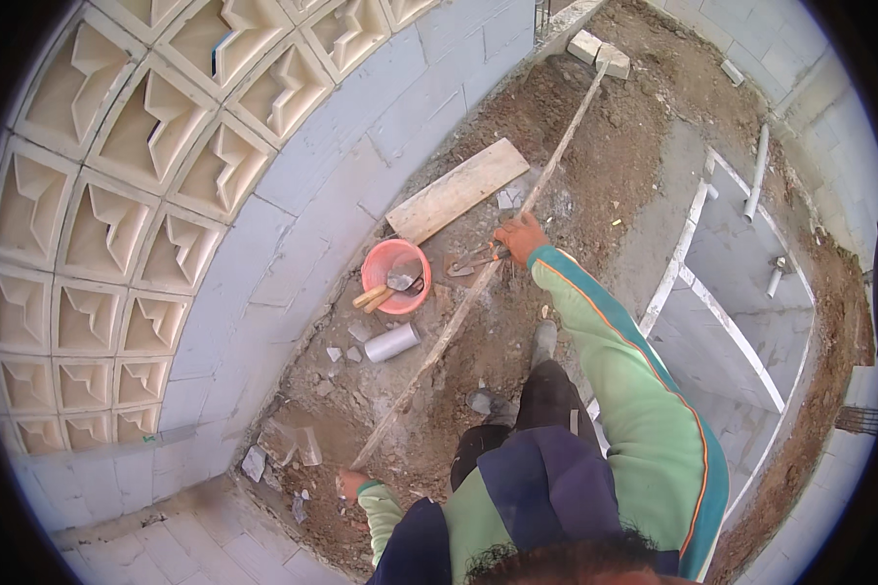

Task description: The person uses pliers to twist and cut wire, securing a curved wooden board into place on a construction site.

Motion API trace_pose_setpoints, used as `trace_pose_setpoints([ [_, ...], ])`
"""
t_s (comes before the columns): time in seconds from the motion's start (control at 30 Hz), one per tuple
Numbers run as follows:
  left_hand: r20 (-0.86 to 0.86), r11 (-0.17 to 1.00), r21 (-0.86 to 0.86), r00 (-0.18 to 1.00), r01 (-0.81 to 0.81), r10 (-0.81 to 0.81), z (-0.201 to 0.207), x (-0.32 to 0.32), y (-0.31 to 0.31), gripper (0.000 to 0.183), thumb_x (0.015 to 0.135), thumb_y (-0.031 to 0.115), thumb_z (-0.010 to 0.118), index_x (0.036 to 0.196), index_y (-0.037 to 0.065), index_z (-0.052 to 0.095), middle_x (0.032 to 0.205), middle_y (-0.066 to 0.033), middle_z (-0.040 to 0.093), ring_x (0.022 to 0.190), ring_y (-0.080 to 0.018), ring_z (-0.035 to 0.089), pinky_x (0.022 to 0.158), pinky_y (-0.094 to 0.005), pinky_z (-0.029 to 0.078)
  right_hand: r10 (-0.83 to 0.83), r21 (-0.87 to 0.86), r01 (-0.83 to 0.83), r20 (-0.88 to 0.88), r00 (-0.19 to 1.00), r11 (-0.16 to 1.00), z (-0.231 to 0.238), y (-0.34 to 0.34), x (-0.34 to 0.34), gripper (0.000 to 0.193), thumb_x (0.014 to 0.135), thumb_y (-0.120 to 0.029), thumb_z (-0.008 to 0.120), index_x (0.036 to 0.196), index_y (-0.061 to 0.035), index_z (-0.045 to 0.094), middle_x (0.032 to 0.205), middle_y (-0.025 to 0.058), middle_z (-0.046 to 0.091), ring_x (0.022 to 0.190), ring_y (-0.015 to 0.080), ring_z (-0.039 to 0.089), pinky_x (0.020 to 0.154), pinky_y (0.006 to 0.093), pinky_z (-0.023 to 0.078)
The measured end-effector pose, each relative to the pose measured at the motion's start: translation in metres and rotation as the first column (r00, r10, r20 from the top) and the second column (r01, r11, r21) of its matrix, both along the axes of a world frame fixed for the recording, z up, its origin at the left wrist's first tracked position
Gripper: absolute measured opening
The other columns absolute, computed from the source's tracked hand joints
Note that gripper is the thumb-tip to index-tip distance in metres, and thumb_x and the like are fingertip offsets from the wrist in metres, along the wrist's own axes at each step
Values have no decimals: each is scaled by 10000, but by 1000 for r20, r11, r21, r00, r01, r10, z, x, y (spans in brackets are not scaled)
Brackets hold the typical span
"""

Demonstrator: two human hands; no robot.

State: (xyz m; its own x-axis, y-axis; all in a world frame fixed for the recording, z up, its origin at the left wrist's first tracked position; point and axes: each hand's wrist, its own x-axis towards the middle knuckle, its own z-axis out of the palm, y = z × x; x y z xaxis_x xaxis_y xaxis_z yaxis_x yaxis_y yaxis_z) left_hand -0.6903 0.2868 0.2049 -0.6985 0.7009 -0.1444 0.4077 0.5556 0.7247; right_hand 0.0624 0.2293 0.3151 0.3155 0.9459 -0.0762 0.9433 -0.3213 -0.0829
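Note:
A long, thin wooden batten (426, 364) slants over the dirt floor from near my left side up to pale blocks at the far end. My left hand (351, 485) is closed around its near end, the fingers partly hidden. Further along, my right hand (520, 239) is closed on a pair of pincers (473, 262), whose metal jaws point left across the batten. Left of the pincers stands a pink bucket (369, 261) with a wooden-handled trowel (400, 278) in it. A wide plank (458, 191) lies just beyond the bucket.
A white cylinder (393, 342) lies among stone chips near the bucket. Two pale blocks (599, 54) sit under the batten's far end. To my right is a pit with a white-edged frame (733, 336) and grey pipes (757, 174). A block wall (312, 185) with patterned vent blocks (107, 229) rises at left.

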Motion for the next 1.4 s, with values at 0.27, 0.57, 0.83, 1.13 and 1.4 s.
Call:
trace_pose_setpoints([
  [0.27, 309, 971, -15, 923, -237, 230, 118, 220, -12, 536, 768, 416, 782, 1026, -45, 690, 941, -186, 703, 780, -308, 642, 753, -457, 519, -414, 135, 469, -304, 858, 873, -18, -37, 58, 319, 925, -141, 559, 1242, -166, 579, 1338, 68, 599, 1302, 314, 513, 946, 468, 515],
  [0.57, -524, 647, -640, 381, 414, -762, 108, 199, 44, 522, 751, 288, 830, 1172, 111, 578, 1002, -135, 719, 915, -355, 701, 792, -449, 542, -327, -395, 752, -911, -250, 527, -56, -131, -11, 338, 964, -231, 664, 1252, -73, 587, 827, 66, 683, 718, 148, 629, 663, 344, 517],
  [0.83, -474, 475, -700, 151, 533, -868, 158, 212, 36, 679, 744, 288, 845, 1305, 63, 535, 1116, -211, 675, 1024, -384, 676, 869, -447, 545, -517, -345, 428, -758, 398, 835, -33, -125, -59, 520, 940, -195, 597, 1434, -133, 448, 1057, 207, 675, 967, 362, 668, 820, 476, 525],
  [1.13, -66, 875, -319, 912, 364, -404, 146, 220, 36, 684, 778, 313, 799, 1345, 55, 515, 1266, -192, 601, 1080, -392, 625, 871, -461, 549, -491, -326, 367, -583, 647, 871, 16, -103, -36, 668, 924, -60, 526, 1546, -206, 330, 1277, 231, 556, 1113, 438, 612, 933, 514, 518],
  [1.4, 379, 983, -167, 916, -74, 133, 172, 266, 18, 599, 864, 341, 710, 1341, 42, 505, 1336, -163, 542, 1141, -373, 568, 832, -495, 557, -541, -336, 440, -663, 518, 833, -5, -110, -32, 650, 946, -137, 557, 1548, -209, 321, 1313, 243, 535, 1129, 440, 603, 942, 528, 509],
])
